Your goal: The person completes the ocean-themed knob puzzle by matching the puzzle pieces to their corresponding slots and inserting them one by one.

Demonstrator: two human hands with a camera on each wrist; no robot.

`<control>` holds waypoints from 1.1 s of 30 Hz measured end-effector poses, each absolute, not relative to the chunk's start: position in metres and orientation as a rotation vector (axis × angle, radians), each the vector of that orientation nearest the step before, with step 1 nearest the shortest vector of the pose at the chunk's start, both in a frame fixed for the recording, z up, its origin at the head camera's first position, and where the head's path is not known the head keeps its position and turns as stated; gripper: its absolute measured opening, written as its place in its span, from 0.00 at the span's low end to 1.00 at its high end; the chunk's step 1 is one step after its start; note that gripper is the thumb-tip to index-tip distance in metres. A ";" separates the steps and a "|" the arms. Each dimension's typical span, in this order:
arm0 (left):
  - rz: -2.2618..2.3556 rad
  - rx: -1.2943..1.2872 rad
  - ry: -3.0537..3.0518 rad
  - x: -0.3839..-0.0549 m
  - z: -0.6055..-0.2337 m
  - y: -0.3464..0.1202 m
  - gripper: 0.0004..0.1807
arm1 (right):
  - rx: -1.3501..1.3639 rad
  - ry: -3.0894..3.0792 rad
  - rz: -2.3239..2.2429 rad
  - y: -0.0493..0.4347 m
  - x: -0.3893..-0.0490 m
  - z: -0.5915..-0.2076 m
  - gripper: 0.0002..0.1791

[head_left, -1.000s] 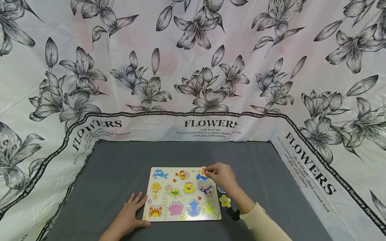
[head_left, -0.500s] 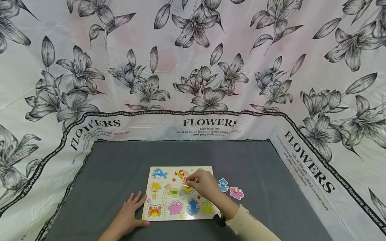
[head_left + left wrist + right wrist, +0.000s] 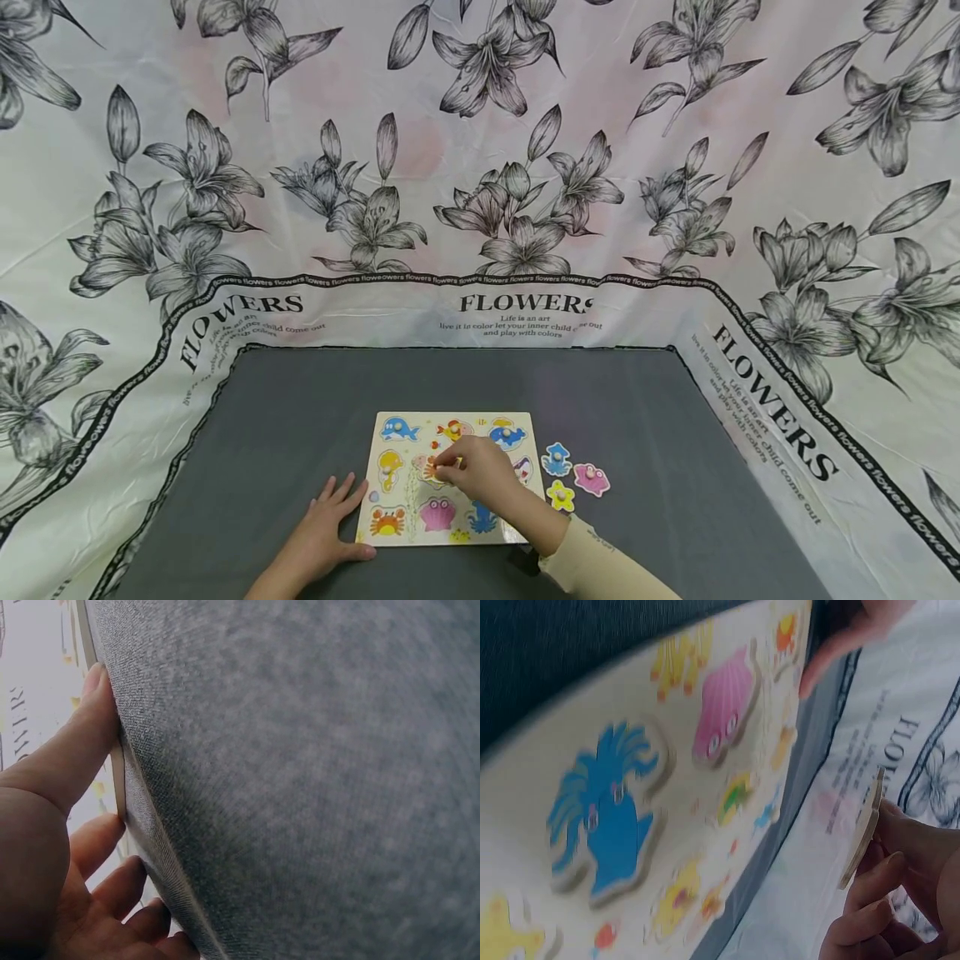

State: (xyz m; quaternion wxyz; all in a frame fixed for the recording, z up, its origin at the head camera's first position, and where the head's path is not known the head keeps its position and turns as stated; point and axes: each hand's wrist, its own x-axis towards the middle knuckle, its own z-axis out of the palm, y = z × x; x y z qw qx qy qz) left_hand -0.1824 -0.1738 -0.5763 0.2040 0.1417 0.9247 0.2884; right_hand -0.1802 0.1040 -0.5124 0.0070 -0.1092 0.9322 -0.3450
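Observation:
A pale puzzle board [image 3: 427,419] with sea-animal pictures lies on the dark grey surface. My left hand [image 3: 318,529] rests at its left edge, fingers spread and thumb by the near corner; in the left wrist view the thumb [image 3: 82,742] touches the board's rim. Over the board's middle, my right hand [image 3: 480,475] pinches an orange crab puzzle piece [image 3: 430,467] between thumb and fingers. The right wrist view shows that piece [image 3: 864,829] edge-on, tilted and apart from the board. The right hand hides some of the pictures beneath it.
Right of the board lie three loose knobbed pieces: a blue squid [image 3: 557,458], a pink shell [image 3: 592,480] and a yellow star [image 3: 560,496]. A flower-printed cloth [image 3: 510,242] rises behind and around the grey surface [image 3: 300,417].
My right hand has carried the crab piece leftward from the board's far right corner to its middle. The loose pieces at the right have come into full view. The left hand stays put.

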 end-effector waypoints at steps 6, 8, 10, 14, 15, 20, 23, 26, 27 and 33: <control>0.800 0.397 2.575 -0.183 -0.577 -0.176 0.61 | -0.397 2.935 -0.977 0.082 -0.176 -0.519 0.04; 0.803 0.399 2.578 -0.183 -0.576 -0.176 0.61 | -0.423 2.929 -0.957 0.074 -0.174 -0.520 0.05; 0.806 0.405 2.582 -0.183 -0.576 -0.177 0.60 | -0.457 2.914 -0.946 0.068 -0.172 -0.522 0.04; 0.803 0.411 2.584 -0.183 -0.576 -0.177 0.60 | -0.498 2.875 -0.934 0.057 -0.170 -0.526 0.05; 0.802 0.411 2.584 -0.183 -0.576 -0.177 0.60 | -0.500 2.864 -0.937 0.054 -0.170 -0.527 0.06; 0.812 0.417 2.592 -0.183 -0.577 -0.178 0.60 | -0.493 2.829 -0.934 0.042 -0.170 -0.531 0.06; 0.826 0.421 2.597 -0.183 -0.577 -0.179 0.60 | -0.506 2.829 -0.889 0.036 -0.169 -0.534 0.05; 0.829 0.416 2.598 -0.182 -0.577 -0.179 0.60 | -0.543 2.848 -0.833 0.030 -0.169 -0.537 0.05; 0.830 0.415 2.597 -0.182 -0.577 -0.179 0.60 | -0.557 2.857 -0.821 0.029 -0.169 -0.538 0.05; 0.839 0.407 2.580 -0.183 -0.575 -0.177 0.60 | -0.600 2.859 -0.769 0.024 -0.168 -0.545 0.03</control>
